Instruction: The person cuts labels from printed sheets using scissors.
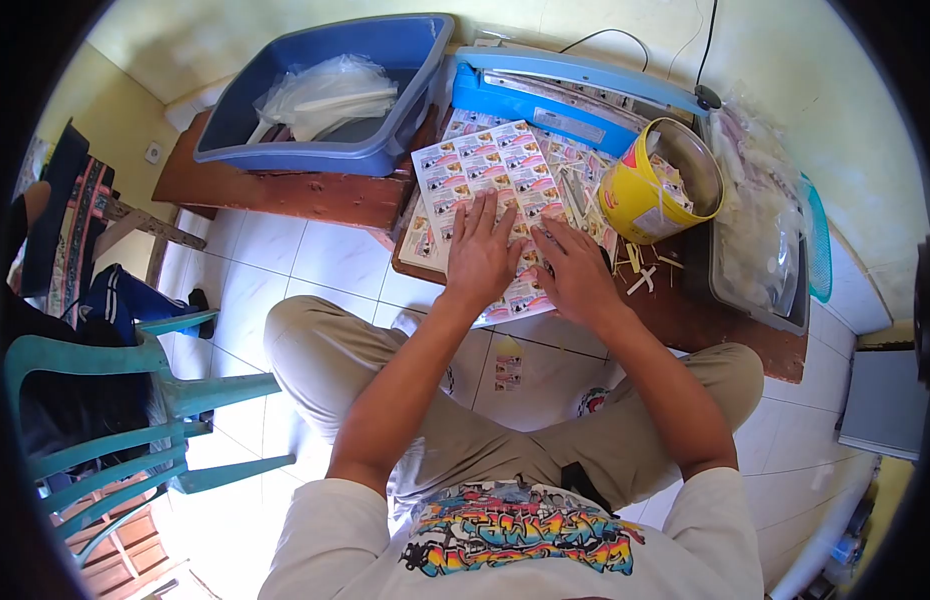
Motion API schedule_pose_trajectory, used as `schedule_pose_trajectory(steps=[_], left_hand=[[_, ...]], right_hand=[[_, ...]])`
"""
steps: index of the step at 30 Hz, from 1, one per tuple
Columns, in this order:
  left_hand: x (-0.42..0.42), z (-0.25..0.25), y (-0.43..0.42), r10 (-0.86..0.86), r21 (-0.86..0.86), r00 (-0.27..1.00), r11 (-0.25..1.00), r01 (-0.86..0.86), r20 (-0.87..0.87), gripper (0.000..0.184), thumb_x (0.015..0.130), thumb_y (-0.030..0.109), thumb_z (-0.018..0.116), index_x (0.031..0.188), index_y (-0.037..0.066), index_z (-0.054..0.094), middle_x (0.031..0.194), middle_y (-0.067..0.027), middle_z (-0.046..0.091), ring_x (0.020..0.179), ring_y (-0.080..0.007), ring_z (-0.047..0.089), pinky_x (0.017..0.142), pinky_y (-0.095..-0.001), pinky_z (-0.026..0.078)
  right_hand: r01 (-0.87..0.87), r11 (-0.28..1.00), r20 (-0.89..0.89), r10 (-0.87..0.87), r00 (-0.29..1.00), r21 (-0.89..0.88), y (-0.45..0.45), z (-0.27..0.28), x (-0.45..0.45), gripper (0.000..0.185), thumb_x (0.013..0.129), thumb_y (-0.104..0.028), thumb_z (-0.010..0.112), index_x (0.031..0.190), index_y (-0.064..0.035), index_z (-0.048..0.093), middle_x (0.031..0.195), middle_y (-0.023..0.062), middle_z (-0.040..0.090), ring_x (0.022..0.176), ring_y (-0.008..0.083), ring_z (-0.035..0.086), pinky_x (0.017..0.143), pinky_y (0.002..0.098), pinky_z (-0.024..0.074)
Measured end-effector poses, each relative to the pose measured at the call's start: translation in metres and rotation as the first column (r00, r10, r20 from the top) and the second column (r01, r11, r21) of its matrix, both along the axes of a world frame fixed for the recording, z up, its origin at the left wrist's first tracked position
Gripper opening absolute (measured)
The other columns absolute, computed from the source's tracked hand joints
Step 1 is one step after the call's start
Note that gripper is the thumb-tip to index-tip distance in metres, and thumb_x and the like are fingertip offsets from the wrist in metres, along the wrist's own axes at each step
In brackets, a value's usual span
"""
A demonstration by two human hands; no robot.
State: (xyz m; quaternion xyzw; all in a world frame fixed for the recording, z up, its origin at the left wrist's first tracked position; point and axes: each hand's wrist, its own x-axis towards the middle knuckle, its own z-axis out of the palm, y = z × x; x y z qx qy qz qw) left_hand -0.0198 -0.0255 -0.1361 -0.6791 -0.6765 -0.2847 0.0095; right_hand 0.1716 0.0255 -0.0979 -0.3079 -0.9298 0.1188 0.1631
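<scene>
My left hand (pixel 480 250) lies flat with fingers spread on a sheet of printed labels (pixel 490 155), which shows repeated small colored designs. Just to its right, my right hand (pixel 582 270) rests over the sheet's right side, fingers stretched forward and thumb apart. Dark patches show beside the right hand's thumb and outer edge; I cannot make out what they belong to. The sheet sits on top of more printed sheets (pixel 422 240), and its lower edge reaches past the front of the wooden bench (pixel 725 318).
A blue paper cutter (pixel 555 118) stands behind the sheets. Right of them are a yellow bucket (pixel 633 195) with paper scraps and a grey tub (pixel 755 300) with plastic bags. At left are a blue basin (pixel 315 152) and a green chair (pixel 175 400). Label pieces (pixel 508 365) lie on the floor.
</scene>
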Motion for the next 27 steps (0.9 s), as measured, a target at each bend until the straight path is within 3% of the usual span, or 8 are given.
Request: schedule_pose_trajectory(steps=[4,19,24,27], left_hand=[[0.01,0.0,-0.013,0.02,-0.092,1.0,0.996,-0.021,-0.012,0.058,0.098,0.033,0.066,0.148,0.007,0.053,0.16,-0.0257,0.039,0.151,-0.0406,0.034,0.124,-0.057,0.021],[0.004,-0.007,-0.004,0.003,-0.013,0.997,1.0,-0.004,-0.074,0.058,0.101,0.038,0.061,0.152,0.011,0.05,0.162,-0.0222,0.038,0.152,-0.0373,0.035,0.124,-0.0531,0.023],[0.0,-0.007,0.005,-0.005,0.0,0.998,1.0,0.005,-0.058,0.058,0.101,0.039,0.06,0.149,0.009,0.052,0.159,-0.0248,0.042,0.15,-0.0379,0.038,0.124,-0.0542,0.023],[-0.003,-0.008,0.01,-0.007,0.002,0.999,1.0,0.007,-0.047,0.058,0.1,0.039,0.061,0.149,0.009,0.053,0.159,-0.0253,0.041,0.15,-0.0383,0.038,0.124,-0.0541,0.023]], right_hand=[[-0.003,1.0,0.008,0.003,1.0,0.005,-0.005,0.003,0.005,0.054,0.091,-0.02,0.071,0.141,-0.0027,0.058,0.151,0.0203,0.051,0.141,0.0343,0.048,0.116,0.0498,0.0356],[0.013,1.0,-0.008,-0.013,1.0,0.018,-0.006,0.007,0.011,0.05,0.095,-0.023,0.068,0.14,-0.0042,0.059,0.148,0.0201,0.053,0.14,0.0358,0.047,0.116,0.0512,0.0351],[0.193,0.981,-0.028,-0.193,0.981,-0.005,-0.006,0.015,0.017,0.051,0.093,-0.014,0.069,0.142,-0.0041,0.058,0.141,0.0196,0.055,0.127,0.0391,0.055,0.107,0.0465,0.0459],[0.257,0.966,0.046,-0.255,0.966,-0.042,-0.008,0.029,0.02,0.054,0.091,-0.019,0.072,0.141,-0.0014,0.058,0.138,0.0222,0.055,0.128,0.0409,0.054,0.11,0.0485,0.0448]])
